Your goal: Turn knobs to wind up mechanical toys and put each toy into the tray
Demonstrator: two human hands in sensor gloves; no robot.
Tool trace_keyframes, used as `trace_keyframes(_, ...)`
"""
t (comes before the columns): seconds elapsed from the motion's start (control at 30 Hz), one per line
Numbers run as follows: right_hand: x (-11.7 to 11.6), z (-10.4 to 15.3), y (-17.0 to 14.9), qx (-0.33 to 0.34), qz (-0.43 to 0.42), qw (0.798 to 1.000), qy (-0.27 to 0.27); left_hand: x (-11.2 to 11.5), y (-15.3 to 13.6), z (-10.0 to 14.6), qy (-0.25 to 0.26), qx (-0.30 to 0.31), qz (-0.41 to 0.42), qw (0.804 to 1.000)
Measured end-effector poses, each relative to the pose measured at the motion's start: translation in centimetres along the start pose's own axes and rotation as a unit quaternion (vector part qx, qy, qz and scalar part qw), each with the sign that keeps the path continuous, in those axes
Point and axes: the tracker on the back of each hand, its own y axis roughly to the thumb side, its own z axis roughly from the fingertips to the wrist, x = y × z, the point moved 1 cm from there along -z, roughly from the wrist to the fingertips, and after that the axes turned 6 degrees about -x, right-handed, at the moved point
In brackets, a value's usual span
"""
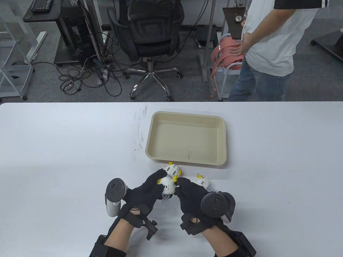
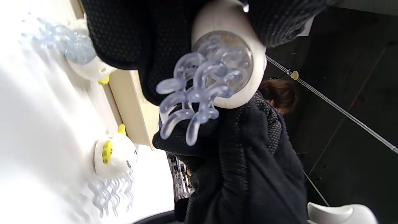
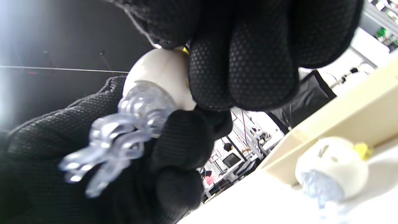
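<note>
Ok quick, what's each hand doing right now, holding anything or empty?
Left hand: grips the white dome-shaped jellyfish toy with clear tentacles.
Right hand: fingers curled on the same toy's top, likely at its knob.

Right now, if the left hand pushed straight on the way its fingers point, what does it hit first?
Likely the second toy lying just beyond the held toy; the tray rim sits right behind it. The left hand has no clear gap, though depth is uncertain.
</note>
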Motion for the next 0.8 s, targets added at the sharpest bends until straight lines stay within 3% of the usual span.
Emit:
trace_keyframes(0.17,0.4,0.1,0.1,0.001,0.011,1.000,-0.025,0.2,0.1,-0.1,-0.008,0.006,-0.006,1.000)
trace_keyframes(0.33,0.6,-0.2,-1.6,-0.077,-0.061,0.995,-0.009,0.7,0.7,0.0,-0.013,0.023,-0.043,0.999)
trace_keyframes(0.5,0.4,-0.4,-3.1,-0.146,-0.174,0.974,0.026,0.6,1.3,0.1,-0.010,0.051,-0.075,0.996)
trace_keyframes(0.8,0.3,-0.3,-2.4,-0.112,-0.116,0.987,0.002,0.4,1.2,0.2,0.008,0.038,-0.079,0.996)
